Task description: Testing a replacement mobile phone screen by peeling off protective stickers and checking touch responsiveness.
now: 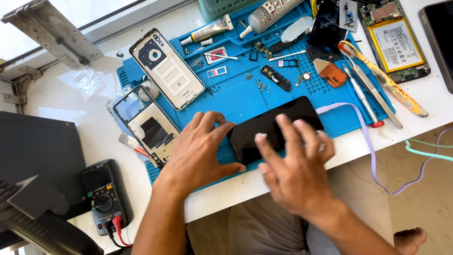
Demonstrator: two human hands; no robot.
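Our left hand [200,151] lies flat with fingers spread, pressing on the near-left end of the black phone [273,127] and pinning it to the blue mat [236,97]; it grips nothing. Our right hand [295,167] hovers over the phone's right half, fingers loosely open and blurred with motion. A small pale scrap shows near the thumb tip, and we cannot tell whether it is held or what it is.

The phone lies face down or dark-screened across the mat's near edge, with a lilac cable [368,141] running off its right end. We judge this to be wiping or pressing along the phone's surface. The next move calls for a steady left hold and even, light pressure.

Beyond the phone lie a white back cover [167,71], a frame [148,125], glue tubes [264,16], tweezers [373,94], a toothbrush [387,82], and a meter [104,196] to the left.
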